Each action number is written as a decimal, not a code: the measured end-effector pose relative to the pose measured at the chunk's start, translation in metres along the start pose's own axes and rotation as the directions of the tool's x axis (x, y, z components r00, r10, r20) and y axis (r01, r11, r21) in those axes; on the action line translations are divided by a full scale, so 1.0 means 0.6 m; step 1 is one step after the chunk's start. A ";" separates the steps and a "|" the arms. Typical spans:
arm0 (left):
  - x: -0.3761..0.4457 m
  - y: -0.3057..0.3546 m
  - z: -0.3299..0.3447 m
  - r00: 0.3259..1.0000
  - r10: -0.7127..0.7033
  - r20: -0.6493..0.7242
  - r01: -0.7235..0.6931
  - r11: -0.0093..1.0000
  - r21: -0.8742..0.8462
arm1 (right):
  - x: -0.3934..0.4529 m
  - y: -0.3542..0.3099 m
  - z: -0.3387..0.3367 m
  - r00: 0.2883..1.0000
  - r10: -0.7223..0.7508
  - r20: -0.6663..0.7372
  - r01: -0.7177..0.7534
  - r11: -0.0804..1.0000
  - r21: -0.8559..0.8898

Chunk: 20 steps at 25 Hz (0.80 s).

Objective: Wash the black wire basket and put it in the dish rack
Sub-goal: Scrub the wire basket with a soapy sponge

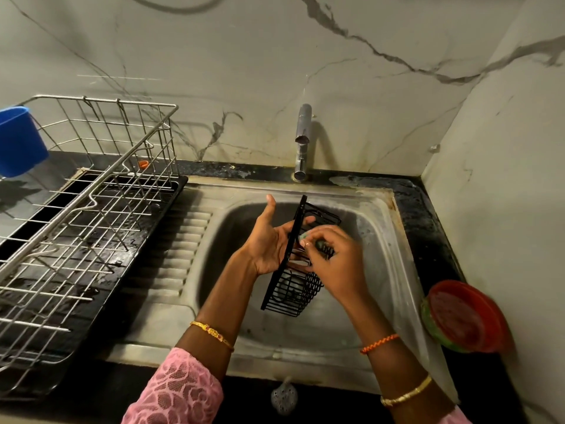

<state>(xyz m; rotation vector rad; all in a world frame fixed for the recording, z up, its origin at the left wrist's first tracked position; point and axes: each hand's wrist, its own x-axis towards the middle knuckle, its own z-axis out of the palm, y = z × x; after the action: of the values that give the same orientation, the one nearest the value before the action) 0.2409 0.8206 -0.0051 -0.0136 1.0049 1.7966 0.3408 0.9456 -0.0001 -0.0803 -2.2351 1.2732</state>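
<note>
**Desk:** What are the hands doing?

**Operator:** I'm watching the left hand (269,240) holding the black wire basket (298,267) from the side. The palm is facing up, the thumb is sticking out toward the wall, and the fingers are curling round the basket's flat back frame. The right hand (333,264) is pinching a small green scrubber (308,238) and pressing it against the wires at about the middle of the basket. That hand is a little blurred, so I'm not reading the fingers finely.

**Desk:** And where is the basket sitting?

**Operator:** It's hanging in the air over the bowl of the steel sink (382,240), tilted, with its long back frame running from the upper end near the tap side down toward me. I'm not seeing it touching the sink.

**Desk:** Around it?

**Operator:** The chrome tap (302,139) is standing behind the sink against the marbled wall, and I'm seeing no water coming out of it. The wire dish rack (91,209) is sitting well to the left on a black drip tray (146,240), beside the sink's ribbed drainboard. A blue cup (18,142) is hanging at the rack's far left edge. On the right, a red round dish (464,316) is leaning on the counter by the wall. A pink lace sleeve (180,390) is covering the left forearm, and bangles are showing on both wrists.
</note>
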 end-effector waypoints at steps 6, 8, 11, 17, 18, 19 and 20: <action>-0.004 -0.017 0.030 0.986 0.088 -0.142 -0.064 0.984 0.166 | -0.021 0.058 -0.049 0.977 0.213 0.022 -0.212 0.977 -0.035; -0.001 -0.018 0.037 0.966 0.153 -0.210 -0.106 0.970 0.220 | -0.032 0.059 -0.052 0.970 0.244 0.004 -0.244 0.970 0.009; 0.004 -0.021 0.055 0.936 0.197 -0.290 -0.110 0.950 0.291 | -0.030 0.033 -0.022 0.994 0.111 -0.009 -0.111 0.992 -0.064; 0.004 -0.024 0.056 0.860 0.250 -0.444 -0.137 0.953 0.271 | -0.044 0.082 -0.042 0.954 0.255 -0.157 -0.267 0.962 -0.056; 0.006 -0.023 0.055 0.851 0.258 -0.457 -0.162 0.957 0.238 | -0.041 0.080 -0.037 0.945 0.293 -0.146 -0.297 0.955 -0.009; 0.007 -0.022 0.055 0.839 0.269 -0.473 -0.190 0.959 0.209 | -0.037 0.072 -0.028 0.945 0.297 -0.135 -0.296 0.955 0.022; 0.007 -0.021 0.056 0.827 0.276 -0.491 -0.211 0.960 0.183 | -0.035 0.062 -0.017 0.951 0.280 -0.135 -0.276 0.960 0.045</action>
<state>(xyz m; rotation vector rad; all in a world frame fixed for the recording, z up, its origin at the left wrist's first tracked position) 0.2626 0.8466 0.0070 -0.3190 1.5554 2.0114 0.3557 0.9670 -0.0354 -0.4765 -2.1395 1.3935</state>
